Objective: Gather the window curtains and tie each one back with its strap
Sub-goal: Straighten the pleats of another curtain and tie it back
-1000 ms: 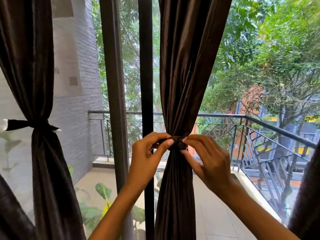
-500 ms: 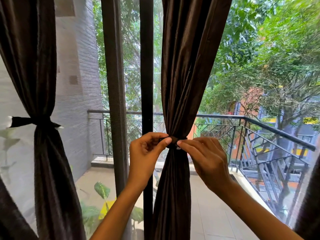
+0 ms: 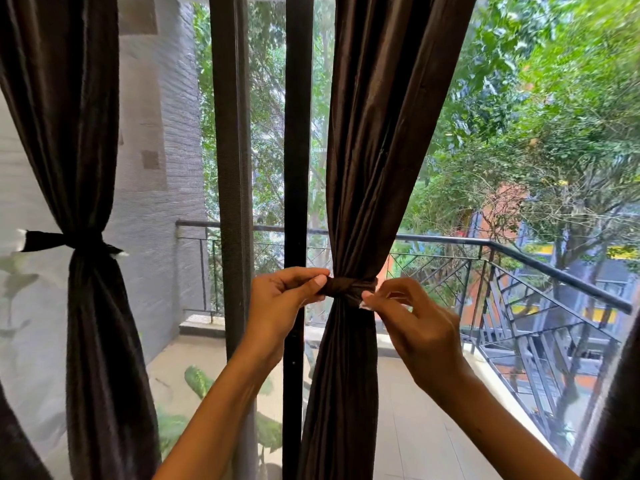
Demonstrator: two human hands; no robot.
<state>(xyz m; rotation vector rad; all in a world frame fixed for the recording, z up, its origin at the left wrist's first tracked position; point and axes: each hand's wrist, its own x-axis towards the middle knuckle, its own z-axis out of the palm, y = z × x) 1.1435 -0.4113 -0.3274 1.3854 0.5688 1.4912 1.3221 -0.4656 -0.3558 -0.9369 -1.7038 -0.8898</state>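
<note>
Soft, light, slippery-looking satin curtain (image 3: 349, 358), bunched at mid-height beside the dark frame post (image 3: 296, 133); likely to slide loose unless cinched tight. Strap (image 3: 346, 287) wrapped round the bunch, limp, thin; best taken at its free ends, close to the knot. Left hand (image 3: 280, 299) pinching the strap's left end, thumb and forefinger clamped on it. Right hand (image 3: 412, 323) pinching the strap's pale right tip between thumb and fingertip. Left curtain (image 3: 90, 341) already tied with own strap (image 3: 69, 241), near the window's left edge. Counted: two full curtains, slivers of more at both bottom corners; two straps; two hands.
</note>
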